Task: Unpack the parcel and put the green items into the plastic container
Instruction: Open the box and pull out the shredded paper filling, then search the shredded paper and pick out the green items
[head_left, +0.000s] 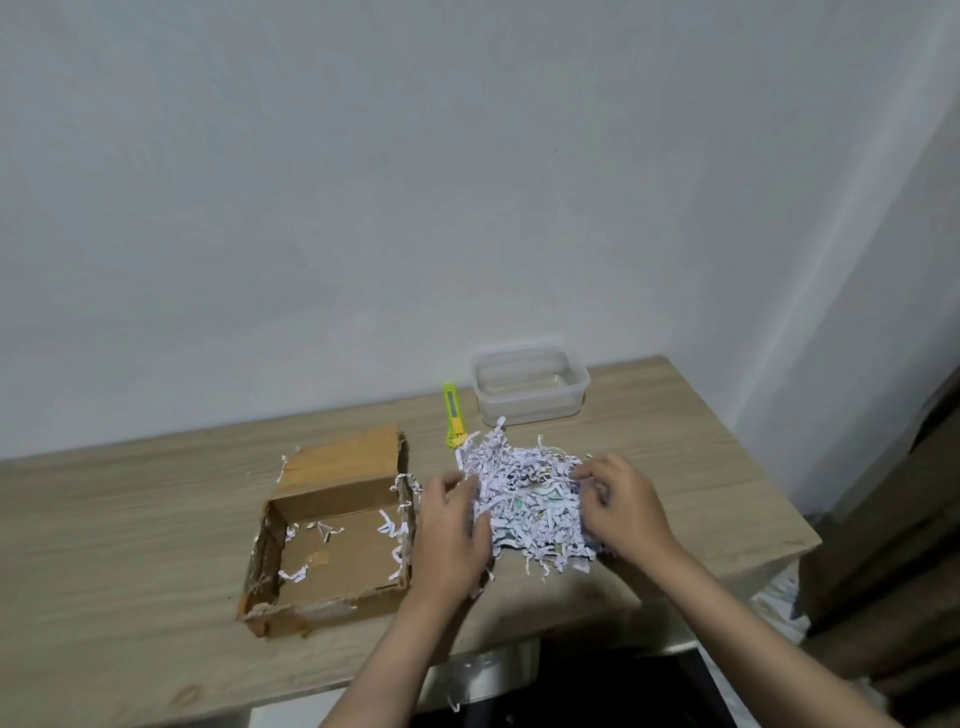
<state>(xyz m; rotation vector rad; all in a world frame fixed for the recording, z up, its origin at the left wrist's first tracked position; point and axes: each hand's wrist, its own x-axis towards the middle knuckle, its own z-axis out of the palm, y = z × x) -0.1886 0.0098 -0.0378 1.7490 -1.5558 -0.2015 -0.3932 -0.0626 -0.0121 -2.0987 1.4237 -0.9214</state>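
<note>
Hands (449, 525) half-buried, shredded paper (530, 499), contents unclear

You have one open box (332, 525), one knife (453, 415) and one container (530, 387). One shred pile (530, 499) sits between your two hands.

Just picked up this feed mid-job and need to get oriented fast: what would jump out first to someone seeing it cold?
The heap of white shredded paper on the wooden table, with the left hand and right hand digging into its two sides. Left of it sits the opened cardboard box, nearly emptied but for stray shreds. Behind the heap, near the wall, stand an empty clear plastic container and a green utility knife.
</note>
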